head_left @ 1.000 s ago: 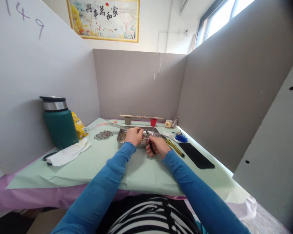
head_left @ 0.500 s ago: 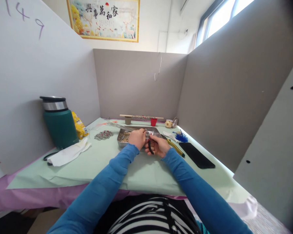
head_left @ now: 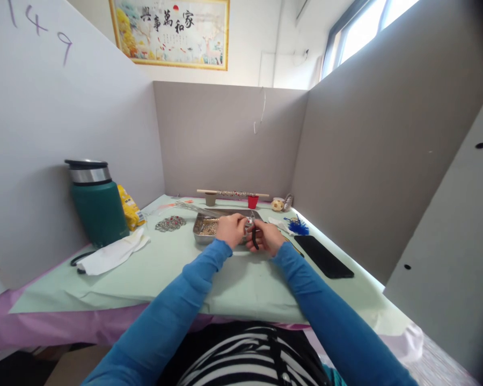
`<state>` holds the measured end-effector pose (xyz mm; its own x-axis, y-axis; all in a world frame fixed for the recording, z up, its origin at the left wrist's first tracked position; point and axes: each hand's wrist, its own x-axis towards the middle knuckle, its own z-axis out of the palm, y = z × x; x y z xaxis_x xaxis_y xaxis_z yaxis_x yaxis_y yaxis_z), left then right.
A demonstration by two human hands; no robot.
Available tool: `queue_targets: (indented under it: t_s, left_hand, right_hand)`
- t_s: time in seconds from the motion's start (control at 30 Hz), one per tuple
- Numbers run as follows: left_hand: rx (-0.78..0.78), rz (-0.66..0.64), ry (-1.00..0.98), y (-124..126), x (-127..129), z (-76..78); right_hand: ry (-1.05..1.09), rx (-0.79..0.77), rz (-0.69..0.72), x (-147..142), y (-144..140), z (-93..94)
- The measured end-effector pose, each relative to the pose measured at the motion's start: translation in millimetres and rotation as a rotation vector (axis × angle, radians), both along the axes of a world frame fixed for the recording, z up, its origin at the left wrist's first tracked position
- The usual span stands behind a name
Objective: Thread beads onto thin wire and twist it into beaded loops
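Note:
Over the right part of a metal tray (head_left: 209, 241), my two hands work close together. My right hand (head_left: 269, 237) is closed around pliers (head_left: 255, 239) with dark handles; their jaws point up and away from me. My left hand (head_left: 230, 230) is closed, its fingertips pinching a small silvery piece (head_left: 248, 223) beside the plier jaws. What exactly that piece is, I cannot make out. Small gold-coloured beads (head_left: 208, 228) lie in the tray's left part. A bundle of thin wires (head_left: 195, 208) rests across the tray's back left edge.
A beaded chain pile (head_left: 170, 223) lies left of the tray. Behind it, a wooden stick (head_left: 233, 193) spans two small pots. To the right are a black phone (head_left: 324, 256), blue tassels (head_left: 299, 225) and yellow-handled pliers (head_left: 295, 247). A green bottle (head_left: 99, 206) and white cloth (head_left: 115, 252) stand left.
Both hands have shifted slightly right, carrying the pliers and the small piece along. More of the beads in the tray now show, and the yellow-handled pliers are more covered by my right hand.

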<state>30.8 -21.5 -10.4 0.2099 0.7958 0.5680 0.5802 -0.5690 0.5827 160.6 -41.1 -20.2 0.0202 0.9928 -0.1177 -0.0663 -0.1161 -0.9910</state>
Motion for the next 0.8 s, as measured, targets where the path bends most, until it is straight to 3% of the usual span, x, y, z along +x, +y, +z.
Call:
queue_targets:
  t_s: [0.23,0.37,0.43,0.53,0.63,0.7,0.8]
  left_hand:
    - [-0.314,-0.084,-0.350,24,-19,-1.7]
    - [-0.443,-0.151,-0.544,26,-20,-0.5]
    - [-0.488,-0.163,-0.628,25,-21,1.9]
    - [-0.518,-0.147,-0.718,25,-24,5.9]
    - [-0.543,-0.145,-0.774,24,-27,8.7]
    - [-0.586,-0.176,-0.795,24,-28,9.8]
    - [-0.651,-0.226,-0.773,22,-28,11.7]
  right_hand:
    - [0.004,-0.044,0.137,4,-5,0.0]
    - [-0.095,0.051,0.124,2,-6,-1.6]
    - [-0.262,0.189,0.039,2,-7,-2.3]
    - [-0.729,0.502,-0.092,2,-13,-6.8]
    - [-1.127,0.677,-0.097,-4,-21,-16.9]
    - [-1.256,0.703,-0.030,-8,-25,-23.3]
    - [-1.251,0.751,0.010,-11,-29,-24.8]
